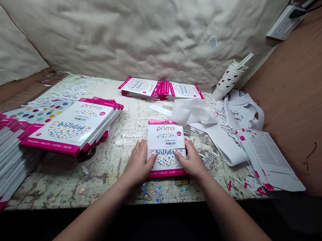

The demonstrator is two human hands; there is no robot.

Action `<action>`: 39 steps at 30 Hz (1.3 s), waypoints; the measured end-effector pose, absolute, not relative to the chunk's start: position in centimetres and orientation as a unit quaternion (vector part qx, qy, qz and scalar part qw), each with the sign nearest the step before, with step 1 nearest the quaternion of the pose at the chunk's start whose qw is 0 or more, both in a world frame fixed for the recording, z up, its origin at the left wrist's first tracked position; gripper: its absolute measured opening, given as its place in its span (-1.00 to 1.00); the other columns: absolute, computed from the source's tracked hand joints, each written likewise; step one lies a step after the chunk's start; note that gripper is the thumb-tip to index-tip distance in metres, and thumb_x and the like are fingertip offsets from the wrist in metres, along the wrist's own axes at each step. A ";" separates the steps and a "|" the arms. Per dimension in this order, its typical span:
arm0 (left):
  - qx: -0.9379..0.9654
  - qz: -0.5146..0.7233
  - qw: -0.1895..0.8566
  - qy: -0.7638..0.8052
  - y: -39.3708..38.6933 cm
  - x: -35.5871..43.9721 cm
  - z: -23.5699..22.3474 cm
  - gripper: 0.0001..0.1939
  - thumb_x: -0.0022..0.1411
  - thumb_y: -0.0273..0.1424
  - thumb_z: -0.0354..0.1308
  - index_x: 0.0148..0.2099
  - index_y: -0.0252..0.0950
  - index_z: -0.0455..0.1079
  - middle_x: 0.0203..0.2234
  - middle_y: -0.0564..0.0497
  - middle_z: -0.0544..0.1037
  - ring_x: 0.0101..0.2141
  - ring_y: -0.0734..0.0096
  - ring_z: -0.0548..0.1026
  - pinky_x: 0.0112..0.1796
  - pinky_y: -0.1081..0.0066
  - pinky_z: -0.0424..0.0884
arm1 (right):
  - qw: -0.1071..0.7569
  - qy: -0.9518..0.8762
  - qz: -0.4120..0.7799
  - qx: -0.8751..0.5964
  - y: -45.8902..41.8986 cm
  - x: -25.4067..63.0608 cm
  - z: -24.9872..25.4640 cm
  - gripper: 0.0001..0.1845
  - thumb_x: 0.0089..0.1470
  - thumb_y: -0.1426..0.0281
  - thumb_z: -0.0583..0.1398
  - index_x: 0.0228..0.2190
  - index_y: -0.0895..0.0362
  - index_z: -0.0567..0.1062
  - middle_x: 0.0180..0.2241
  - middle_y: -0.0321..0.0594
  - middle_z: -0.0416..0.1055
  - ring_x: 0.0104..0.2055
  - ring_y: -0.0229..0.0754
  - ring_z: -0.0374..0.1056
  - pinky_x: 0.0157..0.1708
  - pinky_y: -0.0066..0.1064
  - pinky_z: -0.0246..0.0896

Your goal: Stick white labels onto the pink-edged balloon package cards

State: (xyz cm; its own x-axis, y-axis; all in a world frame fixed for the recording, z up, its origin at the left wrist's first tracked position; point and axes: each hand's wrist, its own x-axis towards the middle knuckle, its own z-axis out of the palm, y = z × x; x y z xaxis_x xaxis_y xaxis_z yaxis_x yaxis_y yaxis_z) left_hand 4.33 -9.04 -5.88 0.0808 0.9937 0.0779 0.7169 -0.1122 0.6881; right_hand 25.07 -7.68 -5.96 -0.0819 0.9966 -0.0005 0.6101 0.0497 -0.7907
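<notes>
A white and pink balloon packet (166,135), printed "prima" and "birthday" with coloured dots, lies before me near the table's front edge. My left hand (140,159) grips its left side, the thumb on the printed face and the fingers along the edge. On the opposite side my right hand (192,161) holds it the same way, thumb over the "birthday" print. Whether other packets lie beneath it, I cannot tell. Shiny confetti (155,192) is scattered just in front of the packet.
Similar packets form a stack (74,125) at left, a tall pile (1,160) at far left and stacks (141,86) at the back. White paper strips (223,140) curl at right beside a flattened pack (272,157). A heart-patterned tumbler (229,79) stands at the back right.
</notes>
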 end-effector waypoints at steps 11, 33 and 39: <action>0.493 0.680 0.327 0.432 -8.9 2.9 4.2 -0.61 0.22 -0.06 -0.03 -0.09 -0.25 0.29 -0.32 -0.01 0.49 -0.30 0.36 0.48 -0.21 0.31 0.39 | 0.515 -0.626 0.502 -0.302 -6.0 22.5 2.3 -0.56 0.00 0.14 0.20 -0.11 0.05 0.26 -0.13 -0.16 0.42 -0.10 -0.10 0.36 -0.12 -0.23 0.29; 0.566 0.703 0.104 0.417 -15.5 -2.9 0.4 -0.75 0.29 -0.28 -0.04 -0.06 -0.21 0.35 -0.29 -0.02 0.49 -0.22 0.30 0.43 -0.16 0.26 0.33 | 0.367 -0.518 0.679 -0.369 -1.1 21.9 1.9 -0.64 -0.07 0.22 0.30 -0.25 0.16 0.47 -0.29 -0.07 0.52 -0.38 -0.06 0.46 -0.51 -0.34 0.38; 0.357 0.749 0.128 0.543 -18.8 -8.9 -1.2 -0.78 0.24 -0.27 0.00 -0.20 -0.26 0.39 -0.52 0.06 0.49 -0.44 0.41 0.43 -0.35 0.40 0.34 | 0.321 -0.418 0.789 -0.316 2.9 6.9 3.9 -0.83 0.05 0.41 0.19 -0.25 0.17 0.41 -0.39 -0.18 0.51 -0.40 -0.21 0.44 -0.49 -0.44 0.40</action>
